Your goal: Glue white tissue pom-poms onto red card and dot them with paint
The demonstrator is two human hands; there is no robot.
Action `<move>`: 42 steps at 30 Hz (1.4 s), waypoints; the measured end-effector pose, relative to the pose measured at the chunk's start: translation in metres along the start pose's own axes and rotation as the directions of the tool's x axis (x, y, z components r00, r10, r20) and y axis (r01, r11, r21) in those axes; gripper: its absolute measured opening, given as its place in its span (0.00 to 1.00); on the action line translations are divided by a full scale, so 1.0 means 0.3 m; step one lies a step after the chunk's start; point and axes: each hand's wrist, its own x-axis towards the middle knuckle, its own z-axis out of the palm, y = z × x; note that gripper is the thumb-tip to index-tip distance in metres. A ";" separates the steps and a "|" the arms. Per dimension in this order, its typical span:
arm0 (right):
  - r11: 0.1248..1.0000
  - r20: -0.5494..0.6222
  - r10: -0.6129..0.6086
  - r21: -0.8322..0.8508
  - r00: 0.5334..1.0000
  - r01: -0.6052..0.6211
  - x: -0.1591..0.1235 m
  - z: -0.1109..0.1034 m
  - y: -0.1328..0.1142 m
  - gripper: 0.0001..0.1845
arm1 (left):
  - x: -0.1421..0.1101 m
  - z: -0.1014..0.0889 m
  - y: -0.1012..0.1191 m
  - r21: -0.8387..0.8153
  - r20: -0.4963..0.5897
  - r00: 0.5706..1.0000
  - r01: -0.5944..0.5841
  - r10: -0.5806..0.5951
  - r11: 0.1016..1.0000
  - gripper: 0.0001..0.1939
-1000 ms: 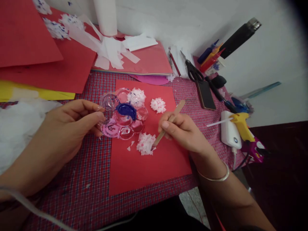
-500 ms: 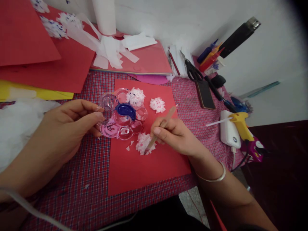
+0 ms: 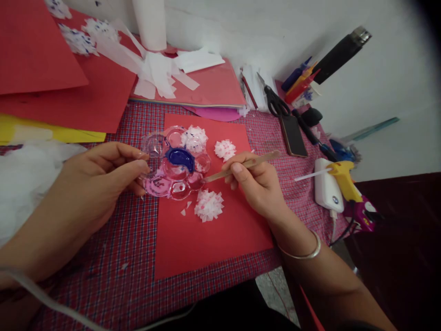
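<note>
My left hand (image 3: 106, 172) pinches the left rim of a clear flower-shaped paint palette (image 3: 181, 184). Dark blue paint fills its middle well, and pink and red paint lie in the lower wells. In my right hand (image 3: 257, 181) is a flat wooden stick (image 3: 225, 174), its lower tip at the palette's right-hand wells. Below the palette a white paper pom-pom flower (image 3: 209, 205) with faint pink marks lies on a red sheet (image 3: 213, 248). A second paper flower (image 3: 225, 150) sits above my right hand. The third paper flower (image 3: 195, 138) shows partly behind the palette.
Cut white paper strips (image 3: 158, 73) lie on stacked coloured sheets at the back. Black scissors (image 3: 277, 103), a phone (image 3: 293, 135), paint tubes (image 3: 299, 85) and a yellow glue gun (image 3: 345, 177) are on the right. White crumpled paper (image 3: 31, 179) lies left. Checked cloth (image 3: 113, 257) covers the table.
My right hand has moved up and right, taking the stick's tip from the lower paper flower to the palette's edge. The stick now lies flatter. My left hand and the palette have hardly moved.
</note>
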 end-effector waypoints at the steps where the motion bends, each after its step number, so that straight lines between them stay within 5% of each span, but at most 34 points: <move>1: 1.000 0.009 0.013 -0.013 1.000 -0.013 0.001 0.002 0.001 0.15 | 0.000 0.001 0.000 -0.004 0.001 1.000 0.001 -0.001 1.000 0.04; 15: 0.927 0.031 0.208 0.311 0.978 -0.207 0.015 -0.008 0.049 0.15 | -0.002 0.002 0.003 -0.018 0.005 1.000 0.019 -0.019 1.000 0.04; 22: 0.970 0.288 0.058 0.211 0.956 -0.122 0.006 -0.023 0.001 0.15 | 0.000 0.003 0.003 -0.014 0.006 1.000 0.012 -0.012 1.000 0.05; 30: 0.985 0.230 0.032 0.158 0.973 -0.069 0.007 -0.025 -0.005 0.16 | -0.001 0.001 -0.001 0.003 0.006 1.000 0.011 -0.011 1.000 0.05; 35: 0.982 0.366 0.060 0.143 0.929 -0.120 -0.004 -0.014 -0.018 0.15 | 0.001 0.001 -0.003 -0.002 0.005 1.000 0.004 -0.004 1.000 0.05; 42: 0.986 0.169 0.011 0.164 0.986 -0.039 0.006 -0.032 -0.007 0.15 | 0.002 -0.005 -0.011 0.025 0.001 1.000 0.013 -0.013 1.000 0.05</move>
